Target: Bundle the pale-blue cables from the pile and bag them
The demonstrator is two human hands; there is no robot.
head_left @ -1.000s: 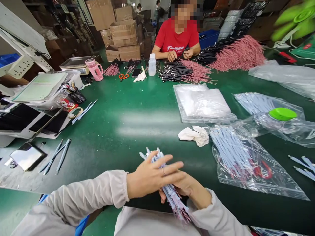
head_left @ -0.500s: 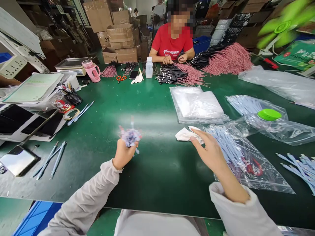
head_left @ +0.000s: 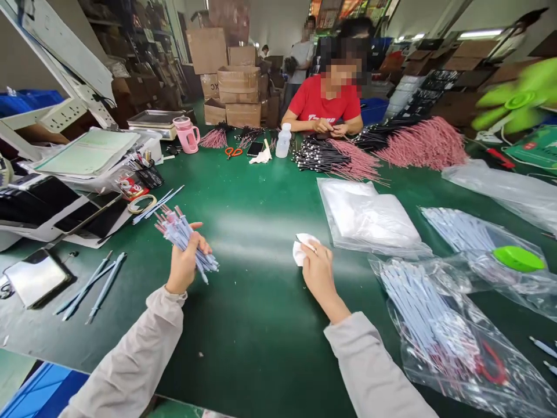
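My left hand (head_left: 185,264) is closed round a bundle of light-blue cables (head_left: 178,229) with pinkish wire ends, held tilted above the green table (head_left: 252,313). In my right hand (head_left: 319,270) is a crumpled white tissue (head_left: 301,251), pinched between the fingers over the table. To the right of that hand lies a clear plastic bag (head_left: 439,331) with many similar light-blue cables inside. A few loose light-blue cables (head_left: 104,287) rest on the table to the left of my left hand.
A stack of clear plastic bags (head_left: 369,215) lies beyond my right hand. Across the table a person in a red shirt (head_left: 324,104) handles wires beside black-and-pink cable piles (head_left: 422,145). A white bottle (head_left: 284,141), a pink mug (head_left: 187,134) and orange scissors (head_left: 234,152) stand or lie farther back.
My left hand has moved left with the cable bundle, which now shows lengthwise. My right hand has closed on the tissue and shifted left with it. The camera view has shifted.
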